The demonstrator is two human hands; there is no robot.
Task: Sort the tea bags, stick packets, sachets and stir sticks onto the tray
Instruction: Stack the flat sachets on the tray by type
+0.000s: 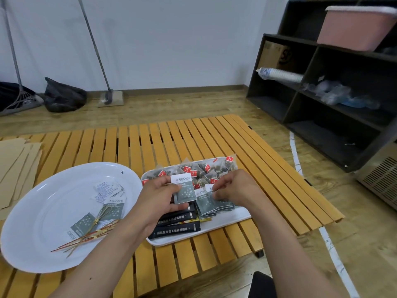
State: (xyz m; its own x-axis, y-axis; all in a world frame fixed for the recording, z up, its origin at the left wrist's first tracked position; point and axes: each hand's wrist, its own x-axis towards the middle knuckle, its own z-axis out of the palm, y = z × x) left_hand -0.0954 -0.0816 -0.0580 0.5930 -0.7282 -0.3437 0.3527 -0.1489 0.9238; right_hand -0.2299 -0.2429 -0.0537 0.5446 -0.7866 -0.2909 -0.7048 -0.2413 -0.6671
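A white rectangular tray [227,224] lies on the slatted table. It carries tea bags with red tags [199,168] at the back, a fanned pile of grey-green sachets [211,206] and black stick packets [176,230] at the front. My left hand [156,203] pinches one grey-green sachet [183,191] above the tray. My right hand [233,187] pinches the top of the sachet pile. A round white plate [43,211] to the left holds two grey-green sachets [115,208], small white sachets [106,190] and several stir sticks [90,236].
The yellow slatted table [171,138] extends behind and right of the tray. Brown paper sheets [15,166] lie at its left edge. A dark shelf unit [335,87] stands at the right. A black bag [64,96] and mops lean at the back wall.
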